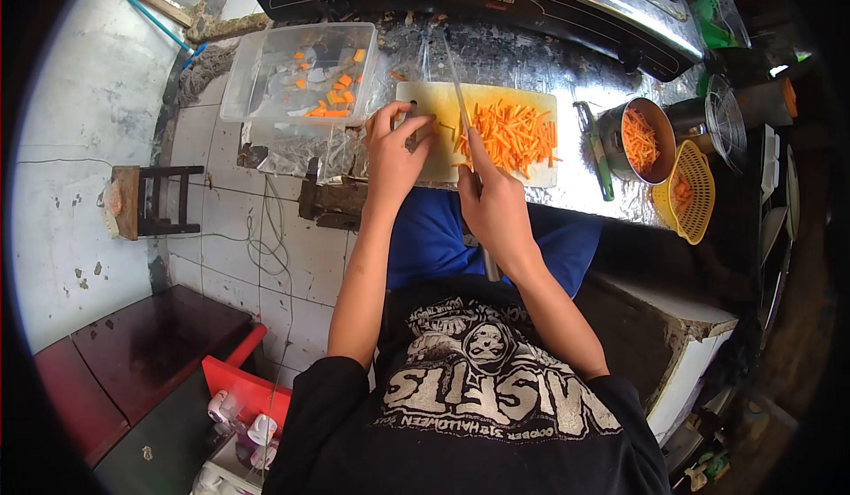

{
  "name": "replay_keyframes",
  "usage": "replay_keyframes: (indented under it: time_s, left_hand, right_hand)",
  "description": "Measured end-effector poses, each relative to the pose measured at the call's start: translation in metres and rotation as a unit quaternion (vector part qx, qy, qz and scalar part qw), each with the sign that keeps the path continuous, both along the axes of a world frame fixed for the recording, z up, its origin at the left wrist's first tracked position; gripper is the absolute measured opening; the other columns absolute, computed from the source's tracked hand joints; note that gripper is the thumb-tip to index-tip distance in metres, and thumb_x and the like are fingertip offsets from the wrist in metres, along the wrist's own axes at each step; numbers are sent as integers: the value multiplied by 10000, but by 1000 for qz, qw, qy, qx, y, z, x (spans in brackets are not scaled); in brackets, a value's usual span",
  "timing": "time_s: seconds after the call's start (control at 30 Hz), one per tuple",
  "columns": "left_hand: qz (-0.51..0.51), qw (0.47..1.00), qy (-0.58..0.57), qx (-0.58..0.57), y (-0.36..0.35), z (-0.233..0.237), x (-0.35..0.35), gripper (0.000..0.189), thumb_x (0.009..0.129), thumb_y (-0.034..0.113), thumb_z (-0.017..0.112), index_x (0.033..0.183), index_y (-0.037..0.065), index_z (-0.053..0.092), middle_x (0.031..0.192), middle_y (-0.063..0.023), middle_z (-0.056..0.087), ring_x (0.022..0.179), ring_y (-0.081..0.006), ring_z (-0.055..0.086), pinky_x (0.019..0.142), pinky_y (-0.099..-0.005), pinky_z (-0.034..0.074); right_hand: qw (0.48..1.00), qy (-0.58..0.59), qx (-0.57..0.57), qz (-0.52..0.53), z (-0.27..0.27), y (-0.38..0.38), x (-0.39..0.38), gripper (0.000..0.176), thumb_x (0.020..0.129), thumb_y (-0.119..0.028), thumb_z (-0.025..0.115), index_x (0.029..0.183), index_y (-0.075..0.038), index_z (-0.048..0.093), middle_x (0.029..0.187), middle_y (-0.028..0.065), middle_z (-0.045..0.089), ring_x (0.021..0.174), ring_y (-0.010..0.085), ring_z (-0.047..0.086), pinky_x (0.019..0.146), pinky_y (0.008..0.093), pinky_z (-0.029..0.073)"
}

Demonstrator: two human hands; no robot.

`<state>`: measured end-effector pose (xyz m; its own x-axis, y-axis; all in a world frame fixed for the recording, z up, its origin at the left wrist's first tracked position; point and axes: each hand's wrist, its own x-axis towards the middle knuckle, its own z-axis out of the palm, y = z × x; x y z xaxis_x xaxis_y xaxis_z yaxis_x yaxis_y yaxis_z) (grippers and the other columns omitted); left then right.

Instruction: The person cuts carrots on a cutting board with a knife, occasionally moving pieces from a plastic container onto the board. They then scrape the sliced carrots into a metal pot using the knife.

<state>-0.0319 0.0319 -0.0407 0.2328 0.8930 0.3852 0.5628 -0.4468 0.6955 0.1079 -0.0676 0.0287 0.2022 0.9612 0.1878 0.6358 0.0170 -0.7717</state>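
Observation:
A white cutting board [428,98] lies on the foil-like counter, with a heap of thin orange sticks [518,136] on its right part. My right hand [498,207] is closed around the handle of a long knife [460,88], whose blade points away from me along the heap's left side. At the board's left end is my left hand [397,154], its fingers bent and partly spread; no held item can be made out. A few small orange bits lie between the hand and the blade. Beyond it, a clear plastic tub [257,70] holds orange chunks [336,96].
A black gas stove [496,3] runs along the back. Right of the board are a green-handled peeler or knife [600,163], a pot of orange shreds [639,145], a yellow basket [699,189] and a wire strainer [726,127]. A small stool [128,203] stands left.

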Motion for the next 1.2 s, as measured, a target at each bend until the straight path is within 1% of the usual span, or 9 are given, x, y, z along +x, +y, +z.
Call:
replay_keyframes:
  time_s: [0.23, 0.33, 0.47, 0.6, 0.7, 0.77, 0.8, 0.93, 1.2]
  left_hand:
    - [24, 998, -33, 42, -17, 29, 9, 323, 804, 56, 748, 1109, 162, 757, 1305, -90, 535, 1240, -317, 490, 1053, -451, 395]
    - [-42, 992, 84, 89, -23, 38, 13, 454, 752, -65, 665, 1125, 178, 752, 1431, -115, 480, 1375, -349, 384, 1108, -480, 322]
    - [-84, 986, 132, 57, -20, 36, 20, 476, 746, -86, 634, 1139, 159, 744, 1510, -133, 405, 1430, -370, 299, 1113, -525, 292]
    - [-84, 985, 136, 61, -15, 37, 20, 522, 763, -74, 624, 1212, 178, 710, 1504, -134, 410, 1422, -371, 317, 1112, -517, 308]
    - [-16, 990, 115, 75, -13, 35, 12, 549, 821, -54, 600, 1328, 155, 629, 1476, -141, 432, 1390, -371, 374, 1109, -507, 337]
    - [36, 997, 62, 14, -10, 25, 1, 528, 881, -23, 565, 1395, 93, 544, 1438, -148, 459, 1336, -369, 449, 1103, -500, 363]
    - [48, 996, 77, 16, -9, 23, -4, 478, 918, 18, 575, 1393, 31, 531, 1403, -179, 502, 1284, -378, 512, 1057, -434, 441]
    - [58, 996, 70, -15, -5, 14, -11, 458, 936, 63, 605, 1387, 25, 534, 1352, -182, 543, 1232, -371, 554, 1017, -427, 471]
    - [100, 991, 81, 22, 9, 3, -3, 225, 931, 113, 660, 1105, -24, 697, 1026, -140, 672, 858, -310, 673, 793, -403, 538]
  right_hand:
    - [998, -37, -54, 0, -2, -14, 1, 505, 901, -84, 625, 1399, -39, 550, 736, 290, 615, 635, 453, 641, 591, 510, 521]
    - [996, -63, -69, -3, -4, -15, -2, 504, 885, -90, 659, 1384, -101, 589, 761, 255, 617, 654, 429, 650, 618, 493, 528]
    - [991, -91, -94, 2, -6, -13, -7, 503, 865, -101, 688, 1363, -132, 621, 786, 229, 626, 673, 409, 657, 652, 475, 536]
    - [993, -81, -90, 7, -8, -10, -7, 524, 875, -75, 669, 1391, -122, 589, 792, 244, 633, 672, 412, 654, 652, 491, 529]
    - [998, -29, -60, -8, -11, -11, -3, 574, 894, -21, 617, 1453, -58, 493, 797, 266, 637, 668, 420, 648, 647, 489, 523]
    - [999, 30, -4, -18, -14, -11, 2, 635, 899, 31, 569, 1499, 27, 362, 776, 276, 633, 649, 428, 644, 623, 477, 513]
    - [1000, 31, 0, -4, -10, -12, 4, 669, 893, 52, 558, 1507, 77, 294, 748, 267, 626, 622, 423, 642, 603, 450, 508]
    - [992, 70, -73, 70, 8, -21, 0, 682, 882, 41, 568, 1492, 118, 271, 705, 268, 620, 624, 421, 642, 624, 496, 510]
    - [988, 91, -72, 98, -15, -28, -6, 678, 874, 34, 586, 1488, 93, 305, 748, 246, 650, 654, 415, 659, 642, 496, 515]
